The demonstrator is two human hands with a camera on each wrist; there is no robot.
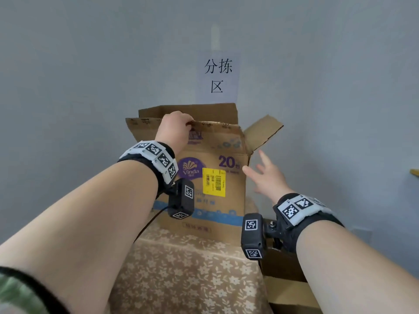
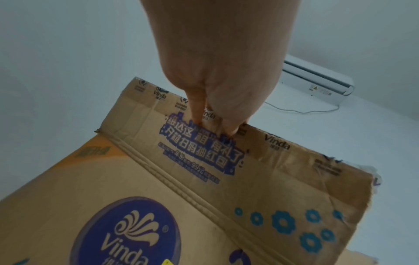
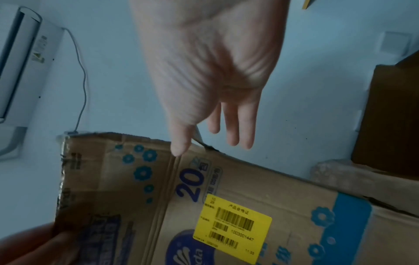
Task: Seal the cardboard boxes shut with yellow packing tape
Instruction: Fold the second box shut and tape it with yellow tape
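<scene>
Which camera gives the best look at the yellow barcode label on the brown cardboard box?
The right wrist view: the yellow barcode label is close, whole, digits legible. The head view shows it whole but small on the brown cardboard box. The left wrist view catches only a corner.

Matt printed cardboard box (image 1: 199,159) on flowered cloth table cover (image 1: 188,275).

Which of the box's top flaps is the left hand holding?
The front flap, which stands upright; the left hand grips its top edge. The right flap is untouched.
</scene>
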